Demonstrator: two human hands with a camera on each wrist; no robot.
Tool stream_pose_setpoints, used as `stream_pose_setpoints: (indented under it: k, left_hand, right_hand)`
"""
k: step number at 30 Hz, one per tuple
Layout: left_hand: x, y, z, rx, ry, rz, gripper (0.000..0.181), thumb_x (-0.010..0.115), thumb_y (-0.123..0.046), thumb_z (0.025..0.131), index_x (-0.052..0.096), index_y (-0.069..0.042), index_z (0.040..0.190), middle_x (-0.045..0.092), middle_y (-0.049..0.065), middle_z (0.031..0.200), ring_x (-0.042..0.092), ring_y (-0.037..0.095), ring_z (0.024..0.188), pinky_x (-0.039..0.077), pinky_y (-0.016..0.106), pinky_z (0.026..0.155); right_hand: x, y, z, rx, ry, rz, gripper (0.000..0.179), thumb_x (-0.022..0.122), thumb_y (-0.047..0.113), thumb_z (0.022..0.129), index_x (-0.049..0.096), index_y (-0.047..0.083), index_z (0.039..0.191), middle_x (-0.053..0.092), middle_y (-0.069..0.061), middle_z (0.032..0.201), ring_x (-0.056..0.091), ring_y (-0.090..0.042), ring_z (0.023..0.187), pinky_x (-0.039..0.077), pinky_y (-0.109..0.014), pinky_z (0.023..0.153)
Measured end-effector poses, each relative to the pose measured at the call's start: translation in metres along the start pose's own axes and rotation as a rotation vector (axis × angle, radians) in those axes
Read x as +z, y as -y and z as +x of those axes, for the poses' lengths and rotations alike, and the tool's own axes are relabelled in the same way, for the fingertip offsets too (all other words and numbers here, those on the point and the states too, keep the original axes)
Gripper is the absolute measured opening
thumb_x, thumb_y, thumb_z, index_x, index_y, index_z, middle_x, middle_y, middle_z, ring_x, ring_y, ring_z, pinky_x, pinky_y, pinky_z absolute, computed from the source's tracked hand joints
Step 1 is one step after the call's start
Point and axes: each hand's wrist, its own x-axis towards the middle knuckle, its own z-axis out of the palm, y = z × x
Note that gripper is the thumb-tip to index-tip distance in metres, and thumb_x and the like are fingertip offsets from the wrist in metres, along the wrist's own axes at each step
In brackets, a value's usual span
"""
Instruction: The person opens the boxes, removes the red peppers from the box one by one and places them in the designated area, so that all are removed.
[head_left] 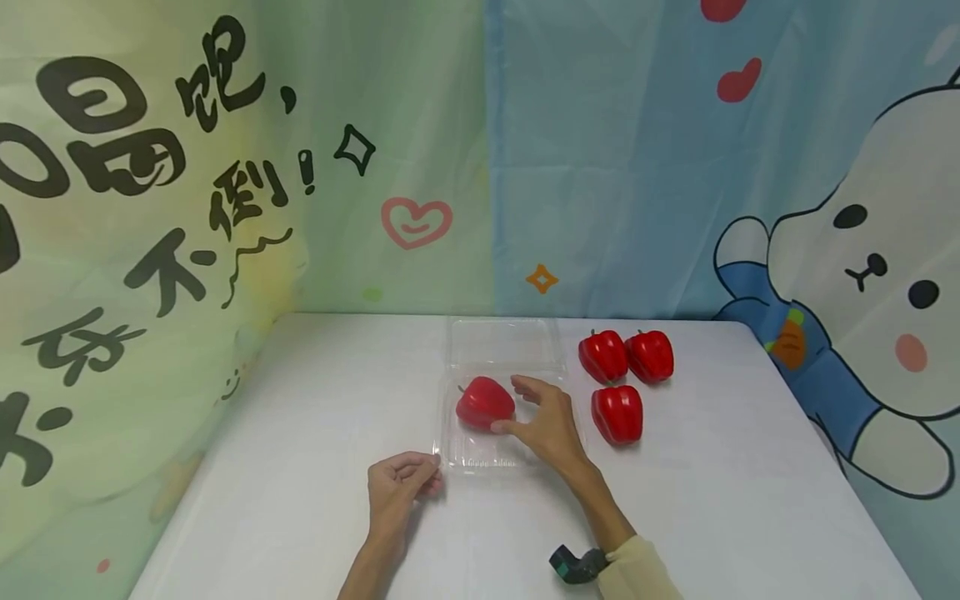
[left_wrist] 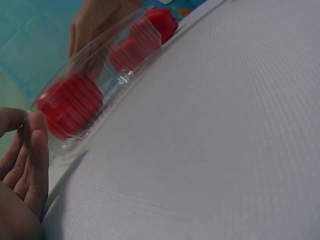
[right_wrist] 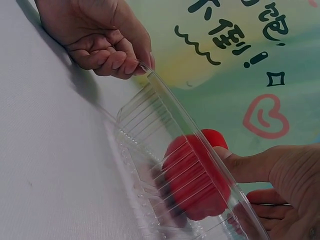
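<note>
A clear plastic clamshell box [head_left: 480,457] lies with its lid [head_left: 501,342] folded back on the far side. One red bell pepper [head_left: 485,403] sits in the left part of its base. My left hand [head_left: 401,492] pinches the near left corner of the box's rim between thumb and fingers, as both wrist views show. Over the base, my right hand [head_left: 551,425] has thumb and fingers spread at the pepper's right side. Its thumb [right_wrist: 227,157] lies against the pepper, while the other fingers stand apart from it. Part of the pepper shows through the ribbed wall.
Right of the box, on the white table [head_left: 300,500], are three more red bell peppers: one at the back [head_left: 603,357], another beside it [head_left: 650,356] and a nearer one [head_left: 617,414]. A printed curtain [head_left: 600,167] hangs behind the table.
</note>
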Motion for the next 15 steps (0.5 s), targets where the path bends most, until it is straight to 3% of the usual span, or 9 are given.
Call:
stream_pose_setpoints:
  k: [15]
  left_hand:
    - [0.0011,0.0005,-0.0014,-0.006,-0.013,0.028,0.021,0.083,-0.010,0.093,0.078,0.008,0.101,0.082,0.018,0.085,0.077,0.015,0.068,0.066,0.025,0.065]
  right_hand:
    - [0.0058,0.0023,0.0040,0.034,0.037,0.007,0.077,0.098,0.017,0.080,0.066,0.008,0.149,0.072,-0.015,0.147,0.067,-0.037,0.136,0.057,-0.059,0.114]
